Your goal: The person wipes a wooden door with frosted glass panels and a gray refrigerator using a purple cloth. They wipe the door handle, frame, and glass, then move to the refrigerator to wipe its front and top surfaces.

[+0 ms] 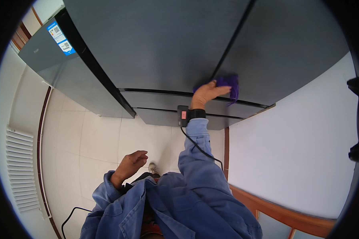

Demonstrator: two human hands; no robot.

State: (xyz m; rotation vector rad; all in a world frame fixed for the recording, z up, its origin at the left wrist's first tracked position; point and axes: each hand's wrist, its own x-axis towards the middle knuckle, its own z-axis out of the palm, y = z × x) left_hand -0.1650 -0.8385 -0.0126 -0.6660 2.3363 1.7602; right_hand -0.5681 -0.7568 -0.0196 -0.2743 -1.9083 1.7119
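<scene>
My right hand (208,93) presses a purple cloth (232,85) against the front of a dark grey refrigerator (167,50). The cloth lies low on the upper doors, where the vertical gap between them meets the black horizontal groove (158,91). One corner of it hangs down over that groove. A black device with a cable (184,116) is strapped to my right wrist. My left hand (132,164) hangs in front of my body, well apart from the refrigerator, with nothing in it and its fingers loosely bent.
On the left stands another grey Haier appliance (74,77) bearing a blue-and-white label (61,38). A white radiator (23,170) lines the left wall. A white wall (287,149) and a wood-framed piece (275,206) are on the right. Pale floor tiles (98,137) lie below.
</scene>
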